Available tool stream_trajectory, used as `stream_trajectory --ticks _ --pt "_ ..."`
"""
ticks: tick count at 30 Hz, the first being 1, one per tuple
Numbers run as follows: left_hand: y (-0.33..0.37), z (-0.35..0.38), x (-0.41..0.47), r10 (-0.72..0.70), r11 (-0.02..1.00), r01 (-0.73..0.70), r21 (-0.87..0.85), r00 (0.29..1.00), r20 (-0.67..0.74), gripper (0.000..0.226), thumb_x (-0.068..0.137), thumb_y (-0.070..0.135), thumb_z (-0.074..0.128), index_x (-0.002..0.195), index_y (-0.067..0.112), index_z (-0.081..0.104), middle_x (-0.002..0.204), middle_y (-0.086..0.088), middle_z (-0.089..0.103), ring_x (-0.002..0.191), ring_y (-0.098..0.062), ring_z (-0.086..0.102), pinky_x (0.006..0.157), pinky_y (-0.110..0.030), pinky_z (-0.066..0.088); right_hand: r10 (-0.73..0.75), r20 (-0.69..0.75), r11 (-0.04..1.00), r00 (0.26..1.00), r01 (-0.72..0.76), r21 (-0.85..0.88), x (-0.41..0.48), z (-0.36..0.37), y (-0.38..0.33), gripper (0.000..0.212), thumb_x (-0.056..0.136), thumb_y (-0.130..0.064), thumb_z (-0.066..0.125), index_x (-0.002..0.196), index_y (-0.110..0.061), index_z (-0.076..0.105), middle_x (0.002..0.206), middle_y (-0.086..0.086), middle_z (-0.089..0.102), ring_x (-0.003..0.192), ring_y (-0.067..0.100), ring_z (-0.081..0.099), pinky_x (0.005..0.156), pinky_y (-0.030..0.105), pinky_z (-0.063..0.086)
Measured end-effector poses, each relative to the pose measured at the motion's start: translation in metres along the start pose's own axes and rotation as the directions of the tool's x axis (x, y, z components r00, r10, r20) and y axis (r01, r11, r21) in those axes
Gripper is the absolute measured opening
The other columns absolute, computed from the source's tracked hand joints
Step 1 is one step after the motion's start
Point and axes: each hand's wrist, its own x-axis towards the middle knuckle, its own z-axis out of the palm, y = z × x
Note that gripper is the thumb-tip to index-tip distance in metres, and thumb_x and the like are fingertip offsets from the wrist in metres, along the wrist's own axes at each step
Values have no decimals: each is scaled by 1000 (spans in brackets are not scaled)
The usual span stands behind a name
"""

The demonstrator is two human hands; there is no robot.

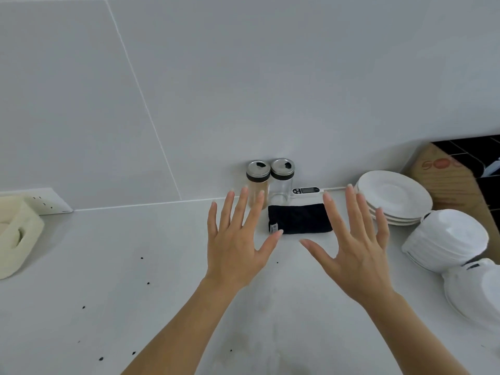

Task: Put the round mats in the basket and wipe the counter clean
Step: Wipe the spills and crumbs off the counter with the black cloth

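Both my hands hover flat over the white counter [135, 266], fingers spread, holding nothing. My left hand [236, 239] is left of a folded black cloth [299, 219] that lies near the wall; its thumb tip reaches the cloth's front left corner. My right hand [354, 250] covers the cloth's right end. Small dark specks [148, 283] dot the counter to the left and front. No round mats or basket show in this view.
Two spice jars [258, 182] and a digital probe thermometer [305, 190] stand against the wall behind the cloth. Stacked white plates [395, 196] and upturned white bowls [449, 236] fill the right side. A cream plastic holder [16, 234] and a wall socket [48, 201] are at left.
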Motion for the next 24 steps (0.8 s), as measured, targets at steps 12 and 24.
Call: stream_trajectory --ticks 12,24 --pt "5 73 41 -181 982 185 -30 977 114 60 82 61 37 110 13 60 102 -4 63 100 -28 57 93 -40 35 -34 96 999 995 34 -3 19 73 31 68 86 -67 35 141 -27 34 149 13 33 137 26 32 112 46 17" --pt "17 99 65 -470 632 710 -310 670 575 24 80 42 65 86 19 57 87 4 65 92 -20 57 82 -33 26 -36 239 999 970 37 1 10 116 42 68 82 -64 44 137 -24 42 143 14 44 128 29 46 105 46 27"
